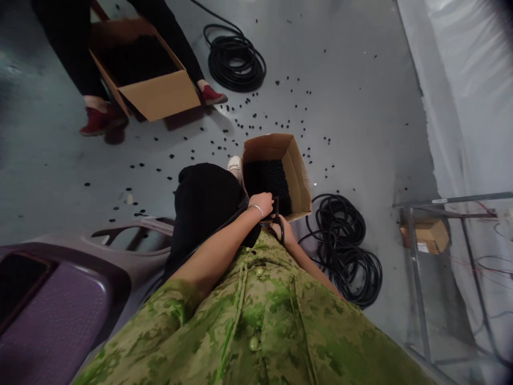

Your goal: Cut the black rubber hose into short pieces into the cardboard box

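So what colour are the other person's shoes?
Red; the shoes show best in the head view, beside the far cardboard box.

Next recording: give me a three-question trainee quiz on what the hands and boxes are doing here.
1. True or false: the left hand is at the near edge of the open cardboard box.
2. What fills that box? A) small black pieces B) red cloth C) white foam
3. What lies on the floor to the right of that box?

Key: 1 true. 2 A. 3 a loose coil of black hose; the right hand holds a black hose end beside it.
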{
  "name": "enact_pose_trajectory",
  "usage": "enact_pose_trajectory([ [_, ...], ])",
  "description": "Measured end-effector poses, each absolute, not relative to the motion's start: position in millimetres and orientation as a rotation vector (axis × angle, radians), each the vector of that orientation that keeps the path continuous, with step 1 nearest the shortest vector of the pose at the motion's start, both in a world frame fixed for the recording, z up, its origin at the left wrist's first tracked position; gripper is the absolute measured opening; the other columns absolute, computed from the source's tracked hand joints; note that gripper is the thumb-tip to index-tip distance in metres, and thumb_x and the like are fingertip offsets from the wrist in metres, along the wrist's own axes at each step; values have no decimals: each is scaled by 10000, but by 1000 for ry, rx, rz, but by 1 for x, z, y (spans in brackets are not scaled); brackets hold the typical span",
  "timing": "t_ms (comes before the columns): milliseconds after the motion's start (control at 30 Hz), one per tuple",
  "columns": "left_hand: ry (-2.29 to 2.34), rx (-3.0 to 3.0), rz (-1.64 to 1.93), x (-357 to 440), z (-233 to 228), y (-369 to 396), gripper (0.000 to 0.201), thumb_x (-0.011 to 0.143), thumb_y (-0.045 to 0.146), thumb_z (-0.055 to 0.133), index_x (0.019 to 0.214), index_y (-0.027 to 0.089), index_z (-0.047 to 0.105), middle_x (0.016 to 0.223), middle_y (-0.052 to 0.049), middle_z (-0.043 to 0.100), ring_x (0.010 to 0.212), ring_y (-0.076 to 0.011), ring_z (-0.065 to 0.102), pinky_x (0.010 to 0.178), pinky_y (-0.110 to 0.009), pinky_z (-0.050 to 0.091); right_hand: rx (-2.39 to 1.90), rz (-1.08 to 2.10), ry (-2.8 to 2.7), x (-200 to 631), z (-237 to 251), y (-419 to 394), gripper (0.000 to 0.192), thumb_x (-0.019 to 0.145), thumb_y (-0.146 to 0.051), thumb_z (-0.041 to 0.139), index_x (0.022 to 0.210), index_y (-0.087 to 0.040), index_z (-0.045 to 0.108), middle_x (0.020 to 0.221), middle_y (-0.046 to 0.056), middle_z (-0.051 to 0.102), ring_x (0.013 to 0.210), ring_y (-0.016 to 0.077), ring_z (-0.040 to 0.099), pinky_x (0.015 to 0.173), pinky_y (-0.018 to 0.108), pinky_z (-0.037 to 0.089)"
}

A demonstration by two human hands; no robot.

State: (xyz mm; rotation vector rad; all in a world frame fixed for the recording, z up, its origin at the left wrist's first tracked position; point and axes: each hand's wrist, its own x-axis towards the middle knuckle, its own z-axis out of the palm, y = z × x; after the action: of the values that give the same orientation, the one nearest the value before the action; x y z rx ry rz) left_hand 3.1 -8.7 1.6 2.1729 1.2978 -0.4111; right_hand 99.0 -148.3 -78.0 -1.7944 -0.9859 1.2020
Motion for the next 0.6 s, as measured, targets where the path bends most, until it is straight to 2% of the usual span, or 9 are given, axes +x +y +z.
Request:
enact_pose_trajectory([
  [367,1282,2210,-405,3,-1,-8,286,930,277,431,1088,157,638,1119,-140,678,1021,-242,657,853,-322,513,-1789,1174,-1013,100,-83,-150,291,738,-331,566,995,-202,611,690,-19,627,607,164,568,601,262,472],
  [600,1288,2209,-401,3,-1,-8,293,934,281,429,1105,153,629,1118,-150,670,1021,-254,657,847,-337,514,-1802,1205,-1012,99,-78,-150,308,736,-325,565,1017,-207,609,729,-11,645,654,182,591,644,283,479],
])
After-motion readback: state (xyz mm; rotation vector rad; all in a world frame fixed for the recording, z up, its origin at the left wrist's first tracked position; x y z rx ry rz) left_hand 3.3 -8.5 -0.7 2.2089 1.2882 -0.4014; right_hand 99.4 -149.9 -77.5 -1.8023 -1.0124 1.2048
